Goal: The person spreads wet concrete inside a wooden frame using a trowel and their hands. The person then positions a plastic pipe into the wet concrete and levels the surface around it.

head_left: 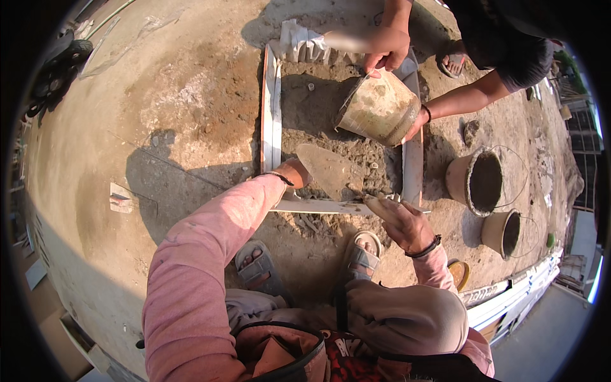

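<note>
A brick trowel with a broad, pointed, mortar-smeared blade [331,170] lies low over the wet grey mortar [312,134] inside a rectangular frame [272,127]. My right hand [412,228] is closed around its handle at the frame's near right corner. Beside the blade's left edge, my left hand [294,172] reaches over the frame's near left corner; its fingers are mostly hidden. Above the frame's far right part, a co-worker's two hands hold a cement-stained bucket [380,108], tilted with its mouth toward the left.
Two more dirty buckets [486,181] [503,233] with wire handles stand right of the frame. A white crumpled sack [301,42] lies at its far edge. On the ground at left is a small flat float [121,198]. My sandalled feet [259,264] are close to the near side.
</note>
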A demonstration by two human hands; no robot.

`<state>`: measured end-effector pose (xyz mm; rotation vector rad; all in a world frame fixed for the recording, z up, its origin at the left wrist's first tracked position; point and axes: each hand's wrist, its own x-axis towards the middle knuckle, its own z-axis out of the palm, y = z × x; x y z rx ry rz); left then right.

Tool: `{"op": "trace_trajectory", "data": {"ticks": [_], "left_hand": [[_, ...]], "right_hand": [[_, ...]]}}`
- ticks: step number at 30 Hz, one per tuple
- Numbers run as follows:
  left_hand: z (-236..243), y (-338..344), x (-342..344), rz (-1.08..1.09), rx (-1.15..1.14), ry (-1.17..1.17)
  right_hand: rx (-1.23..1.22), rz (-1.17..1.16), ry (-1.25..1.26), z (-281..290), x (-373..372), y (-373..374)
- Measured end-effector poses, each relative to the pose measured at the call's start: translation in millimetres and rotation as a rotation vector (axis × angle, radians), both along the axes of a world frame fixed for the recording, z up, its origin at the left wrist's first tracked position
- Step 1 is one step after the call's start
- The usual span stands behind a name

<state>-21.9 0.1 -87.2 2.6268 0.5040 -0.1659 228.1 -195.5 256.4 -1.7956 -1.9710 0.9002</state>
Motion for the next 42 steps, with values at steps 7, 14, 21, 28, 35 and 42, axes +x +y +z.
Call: {"op": "trace_trajectory", "data": {"ticks": [7, 14, 21, 28, 35, 42], "left_hand": [[35, 2, -7, 0.017, -0.086, 0.051], [136, 60, 3, 0.491, -0.179, -0.281], [149, 150, 37, 0.641, -0.126, -0.052], [119, 178, 66, 0.597, -0.077, 0.068], [102, 174, 74, 0.608, -0.129, -0.005], [94, 170, 65, 0.562, -0.045, -0.086]], "right_hand": [[0.013, -0.012, -0.064, -12, 10, 4], [0.043, -0.066, -0.049, -7, 20, 11], [0.100, -0.152, -0.073, -12, 29, 23], [0.100, -0.196, -0.302, -28, 43, 54], [0.188, -0.098, -0.521, -60, 41, 111], [0.044, 0.008, -0.697, -96, 45, 163]]}}
